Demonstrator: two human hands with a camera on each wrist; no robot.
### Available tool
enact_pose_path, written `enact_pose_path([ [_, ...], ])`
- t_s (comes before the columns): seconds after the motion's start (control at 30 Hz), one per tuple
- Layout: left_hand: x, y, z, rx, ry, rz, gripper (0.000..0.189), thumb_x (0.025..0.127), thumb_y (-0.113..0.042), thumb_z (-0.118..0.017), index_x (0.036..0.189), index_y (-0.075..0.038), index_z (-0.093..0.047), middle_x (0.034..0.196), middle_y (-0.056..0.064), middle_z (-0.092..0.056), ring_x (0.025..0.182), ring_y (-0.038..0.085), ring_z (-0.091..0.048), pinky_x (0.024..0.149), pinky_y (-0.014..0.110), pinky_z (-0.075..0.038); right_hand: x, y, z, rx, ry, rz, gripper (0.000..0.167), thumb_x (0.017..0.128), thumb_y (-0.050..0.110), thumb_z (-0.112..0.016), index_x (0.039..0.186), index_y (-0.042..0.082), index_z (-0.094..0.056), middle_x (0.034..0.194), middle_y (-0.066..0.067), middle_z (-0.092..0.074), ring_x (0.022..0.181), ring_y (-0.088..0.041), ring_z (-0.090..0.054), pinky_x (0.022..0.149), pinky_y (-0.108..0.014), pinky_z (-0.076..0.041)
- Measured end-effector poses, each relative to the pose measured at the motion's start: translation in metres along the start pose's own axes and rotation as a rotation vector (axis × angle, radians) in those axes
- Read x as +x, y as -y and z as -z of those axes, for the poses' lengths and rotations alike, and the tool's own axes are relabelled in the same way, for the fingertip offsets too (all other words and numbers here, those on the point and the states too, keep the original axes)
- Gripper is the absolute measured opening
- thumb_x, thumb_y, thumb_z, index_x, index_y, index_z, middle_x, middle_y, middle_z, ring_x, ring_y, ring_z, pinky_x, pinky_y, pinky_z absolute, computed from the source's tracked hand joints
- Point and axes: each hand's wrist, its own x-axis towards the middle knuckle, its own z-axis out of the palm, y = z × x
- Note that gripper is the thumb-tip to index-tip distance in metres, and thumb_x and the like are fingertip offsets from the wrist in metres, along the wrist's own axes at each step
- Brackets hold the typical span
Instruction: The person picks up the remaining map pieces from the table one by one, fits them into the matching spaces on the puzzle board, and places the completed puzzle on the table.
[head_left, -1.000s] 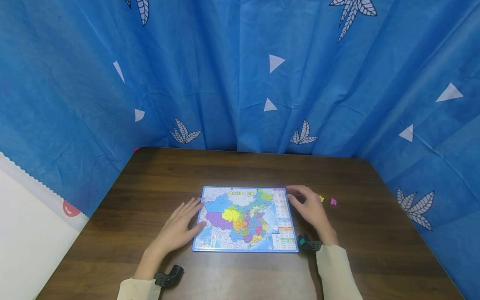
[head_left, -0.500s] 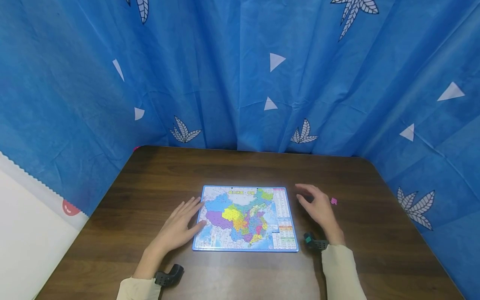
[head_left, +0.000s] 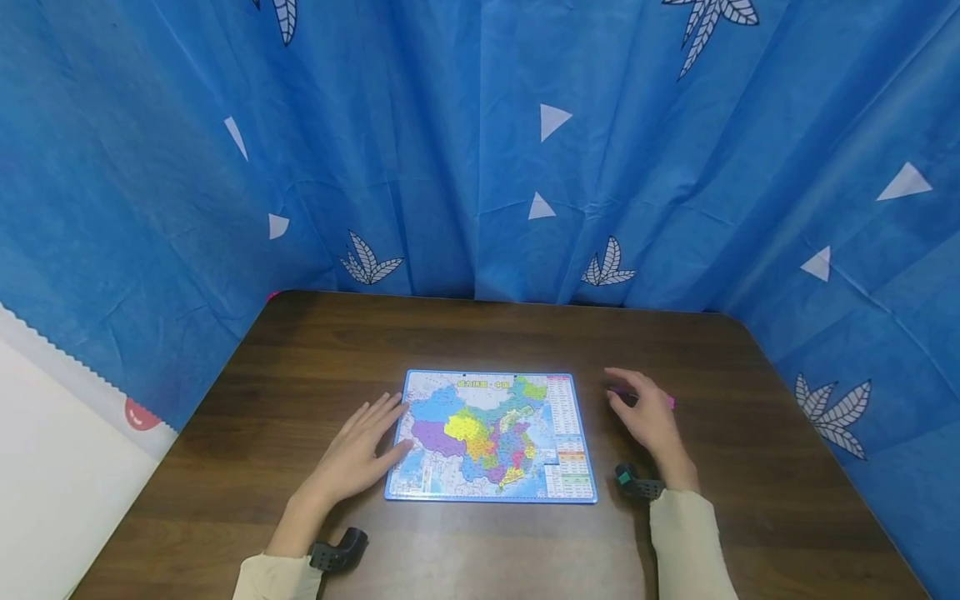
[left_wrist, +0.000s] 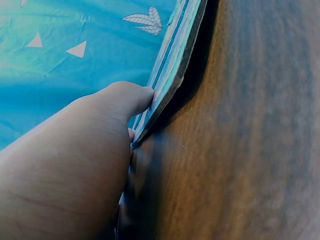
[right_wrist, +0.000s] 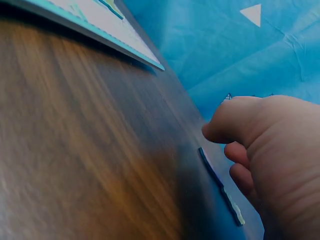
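Note:
A map puzzle board (head_left: 487, 437) with a blue rim and multicoloured provinces lies flat on the wooden table. My left hand (head_left: 362, 450) rests on its left edge, fingers spread and fairly straight; in the left wrist view the thumb (left_wrist: 135, 97) touches the board's edge. Right of the board, my right hand (head_left: 647, 417) hovers low with loosely bent fingers and a gap between thumb and index finger. Below those fingers, thin puzzle pieces (right_wrist: 220, 185) lie on the table, seen edge-on. Part of a pink piece (head_left: 671, 402) shows behind the hand. The yellow piece is hidden in the head view.
The dark wooden table (head_left: 337, 333) runs back to a blue curtain (head_left: 450, 167) with white triangles and leaves. A black wrist camera (head_left: 341, 552) sits on the left wrist, another (head_left: 637, 483) on the right.
My right hand has moved to the right, away from the board's right edge and over the small pieces, covering the yellow one. The left hand and the board have stayed in place.

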Motion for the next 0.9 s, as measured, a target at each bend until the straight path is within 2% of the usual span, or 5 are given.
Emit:
enact_pose_path([
  [0.37, 0.0009, -0.0002, -0.0002, 0.0, 0.017, 0.006, 0.068, 0.097, -0.045, -0.065, 0.154, -0.011, -0.049, 0.164, 0.013, -0.04, 0.155, 0.036, -0.03, 0.127, 0.058, -0.019, -0.0018, -0.0059, 0.0015, -0.039, -0.001, -0.016, 0.04, 0.098, 0.006, -0.067, 0.138, 0.005, -0.061, 0.132, -0.021, -0.064, 0.122, -0.04, -0.061, 0.107, -0.061, -0.047],
  [0.9, 0.0012, -0.0002, 0.0002, 0.009, 0.013, 0.009, 0.068, 0.098, -0.046, -0.065, 0.154, -0.011, -0.049, 0.163, 0.013, -0.041, 0.155, 0.036, -0.03, 0.127, 0.058, -0.02, -0.0008, -0.0057, 0.0004, -0.022, 0.01, -0.015, 0.037, 0.098, 0.003, -0.066, 0.135, 0.004, -0.063, 0.128, -0.02, -0.066, 0.115, -0.038, -0.064, 0.105, -0.059, -0.051],
])
